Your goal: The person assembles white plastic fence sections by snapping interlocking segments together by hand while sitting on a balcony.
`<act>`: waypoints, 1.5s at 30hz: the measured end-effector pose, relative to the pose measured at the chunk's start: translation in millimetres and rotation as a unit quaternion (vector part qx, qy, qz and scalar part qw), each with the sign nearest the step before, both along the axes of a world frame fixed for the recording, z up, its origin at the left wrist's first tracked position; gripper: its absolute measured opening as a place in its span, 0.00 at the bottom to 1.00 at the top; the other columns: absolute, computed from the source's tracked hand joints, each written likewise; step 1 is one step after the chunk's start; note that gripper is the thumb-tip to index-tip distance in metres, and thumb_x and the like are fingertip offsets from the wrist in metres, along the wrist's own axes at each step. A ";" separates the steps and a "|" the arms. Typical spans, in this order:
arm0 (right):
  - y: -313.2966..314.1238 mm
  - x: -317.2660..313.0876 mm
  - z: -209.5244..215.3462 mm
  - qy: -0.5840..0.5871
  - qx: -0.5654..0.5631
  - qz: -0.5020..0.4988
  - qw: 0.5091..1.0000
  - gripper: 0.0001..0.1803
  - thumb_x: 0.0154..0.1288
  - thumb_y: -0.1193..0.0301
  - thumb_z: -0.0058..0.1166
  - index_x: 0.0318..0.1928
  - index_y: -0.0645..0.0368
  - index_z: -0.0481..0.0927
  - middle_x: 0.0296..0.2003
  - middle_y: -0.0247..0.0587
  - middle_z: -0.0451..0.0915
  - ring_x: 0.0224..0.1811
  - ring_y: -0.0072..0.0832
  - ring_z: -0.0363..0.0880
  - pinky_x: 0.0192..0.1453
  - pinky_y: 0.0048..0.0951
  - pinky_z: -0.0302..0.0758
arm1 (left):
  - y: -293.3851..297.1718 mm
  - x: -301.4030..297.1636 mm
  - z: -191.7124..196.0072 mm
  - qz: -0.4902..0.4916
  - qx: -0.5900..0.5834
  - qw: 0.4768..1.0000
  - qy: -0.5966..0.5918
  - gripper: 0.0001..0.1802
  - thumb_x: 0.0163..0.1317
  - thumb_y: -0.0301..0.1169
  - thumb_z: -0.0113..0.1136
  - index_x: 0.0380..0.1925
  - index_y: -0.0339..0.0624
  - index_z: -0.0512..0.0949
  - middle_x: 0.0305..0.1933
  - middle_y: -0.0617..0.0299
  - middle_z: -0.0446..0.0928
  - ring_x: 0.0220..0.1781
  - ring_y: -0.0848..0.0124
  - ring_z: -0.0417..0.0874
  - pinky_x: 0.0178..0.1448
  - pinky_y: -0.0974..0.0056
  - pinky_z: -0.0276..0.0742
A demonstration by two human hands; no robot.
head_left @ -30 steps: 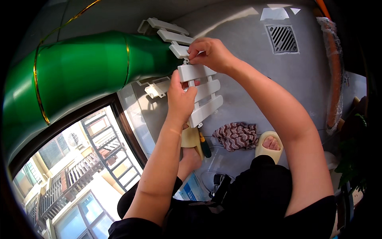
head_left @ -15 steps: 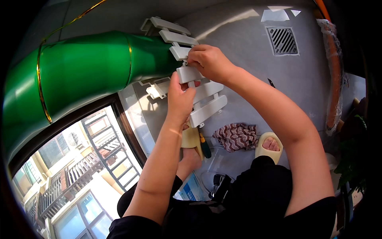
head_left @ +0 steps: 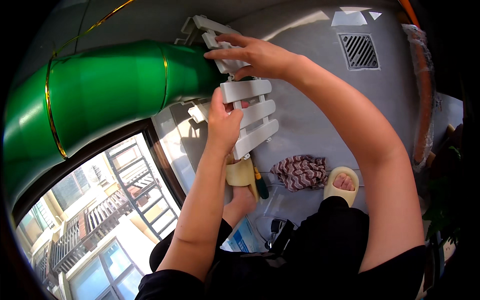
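Observation:
A white plastic slatted panel [head_left: 247, 90] is in front of me, with rounded slats joined by crossbars. My left hand [head_left: 223, 123] grips its left side, thumb on top and fingertips showing through the gap between slats. Just beyond lies a second white slatted panel [head_left: 212, 24], its near edge close to the first one's far edge. Over that farther panel my right hand [head_left: 255, 57] reaches with fingers spread, hiding part of its slats. Whether those fingertips press on it I cannot tell. Another white piece [head_left: 198, 113] shows left of my left hand.
A large green tube [head_left: 115, 75] with gold bands lies on the left, above a window [head_left: 100, 210]. Near my slippered feet are a patterned cloth [head_left: 298, 172] and a green-handled tool [head_left: 260, 184]. A floor drain [head_left: 359, 51] and a plastic-wrapped orange pole [head_left: 420, 95] are at right.
My right hand has left the joint between the panels, moved away from me and spread its fingers over the farther panel. The near panel has turned slightly; my left hand keeps its grip.

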State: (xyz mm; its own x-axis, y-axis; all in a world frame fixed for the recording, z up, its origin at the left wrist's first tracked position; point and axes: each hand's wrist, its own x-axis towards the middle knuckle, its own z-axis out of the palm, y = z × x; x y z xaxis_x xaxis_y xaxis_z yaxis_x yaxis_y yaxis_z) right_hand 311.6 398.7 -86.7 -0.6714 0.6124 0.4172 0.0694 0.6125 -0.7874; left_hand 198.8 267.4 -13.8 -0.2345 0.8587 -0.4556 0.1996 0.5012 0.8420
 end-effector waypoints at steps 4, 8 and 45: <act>-1.5 2.7 5.2 -0.040 -0.097 0.022 0.994 0.39 0.40 0.76 0.65 0.57 0.35 0.68 0.60 0.43 0.60 0.52 0.42 0.72 0.52 0.37 0.73 | -3.9 -3.5 -1.4 -0.028 -0.019 0.999 0.023 0.25 0.45 0.15 0.41 0.47 0.39 0.64 0.39 0.59 0.72 0.42 0.72 0.74 0.47 0.68 0.71; 3.4 4.1 7.2 -0.020 -0.051 0.029 0.998 0.35 0.39 0.77 0.65 0.52 0.40 0.72 0.60 0.43 0.60 0.50 0.42 0.73 0.50 0.36 0.74 | -3.1 0.4 2.0 -0.029 -0.022 0.999 0.016 0.25 0.45 0.15 0.41 0.48 0.39 0.64 0.39 0.59 0.72 0.42 0.72 0.74 0.47 0.67 0.72; -22.7 3.5 5.6 -0.019 0.131 -0.035 0.991 0.25 0.35 0.71 0.67 0.37 0.49 0.69 0.51 0.37 0.65 0.44 0.38 0.73 0.40 0.36 0.75 | 0.7 -15.4 -9.2 -0.069 -0.063 0.936 0.338 0.19 0.45 0.35 0.62 0.38 0.39 0.78 0.32 0.47 0.79 0.36 0.53 0.79 0.44 0.58 0.73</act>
State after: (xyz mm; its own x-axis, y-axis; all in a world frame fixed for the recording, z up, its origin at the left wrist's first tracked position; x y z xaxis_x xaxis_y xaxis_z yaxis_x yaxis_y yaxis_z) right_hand 315.1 376.0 -81.1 -0.6496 0.5325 0.5427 0.1455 0.7877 -0.5987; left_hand 183.4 268.1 -23.0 -0.3975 0.8510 -0.3431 0.7357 0.5191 0.4351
